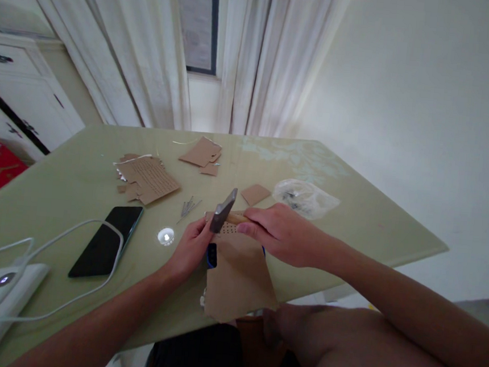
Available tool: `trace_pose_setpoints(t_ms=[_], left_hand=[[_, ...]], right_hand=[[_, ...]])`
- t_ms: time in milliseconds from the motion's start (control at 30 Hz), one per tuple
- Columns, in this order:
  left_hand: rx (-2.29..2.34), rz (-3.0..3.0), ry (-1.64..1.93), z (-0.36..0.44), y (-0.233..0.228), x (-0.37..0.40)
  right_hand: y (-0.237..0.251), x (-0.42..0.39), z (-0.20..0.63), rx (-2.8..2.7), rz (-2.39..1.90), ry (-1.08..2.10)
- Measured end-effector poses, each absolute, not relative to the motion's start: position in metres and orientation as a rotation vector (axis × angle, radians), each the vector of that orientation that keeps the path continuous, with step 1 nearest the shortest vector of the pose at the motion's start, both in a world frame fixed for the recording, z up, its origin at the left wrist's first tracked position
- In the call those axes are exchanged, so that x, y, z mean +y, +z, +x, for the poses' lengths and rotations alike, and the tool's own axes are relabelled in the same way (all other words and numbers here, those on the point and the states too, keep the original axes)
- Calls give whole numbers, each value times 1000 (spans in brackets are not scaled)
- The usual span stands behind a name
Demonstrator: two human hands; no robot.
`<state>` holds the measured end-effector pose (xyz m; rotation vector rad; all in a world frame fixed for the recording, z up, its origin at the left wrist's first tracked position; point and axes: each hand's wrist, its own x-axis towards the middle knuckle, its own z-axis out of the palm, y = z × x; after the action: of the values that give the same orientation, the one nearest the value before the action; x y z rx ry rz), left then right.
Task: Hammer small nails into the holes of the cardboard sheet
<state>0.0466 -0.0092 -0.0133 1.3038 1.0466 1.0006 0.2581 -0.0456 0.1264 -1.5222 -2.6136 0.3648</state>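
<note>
Nearest the camera, a brown cardboard sheet (238, 280) overhangs the green surface (77, 180). On its far end, the left hand (191, 248) pinches something too small to tell, while the right hand (283, 232) grips a hammer (224, 210) just above; loose nails (189, 207) lie near.

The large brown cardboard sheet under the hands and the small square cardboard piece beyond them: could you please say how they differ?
The large brown cardboard sheet overhangs the table's near edge; the small square cardboard piece lies wholly on the green table. The sheet shows rows of punched holes and is pinned by the left hand; the square looks plain and untouched. Both are brown cardboard.
</note>
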Motion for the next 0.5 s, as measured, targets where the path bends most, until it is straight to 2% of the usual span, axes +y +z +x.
trace_pose_setpoints(t_ms=[267, 500], left_hand=[[1058, 1318, 1004, 46, -10, -13], [1043, 1281, 964, 40, -5, -8]], right_hand=[[120, -42, 262, -2658, -1518, 414], [111, -34, 280, -2190, -1522, 679]])
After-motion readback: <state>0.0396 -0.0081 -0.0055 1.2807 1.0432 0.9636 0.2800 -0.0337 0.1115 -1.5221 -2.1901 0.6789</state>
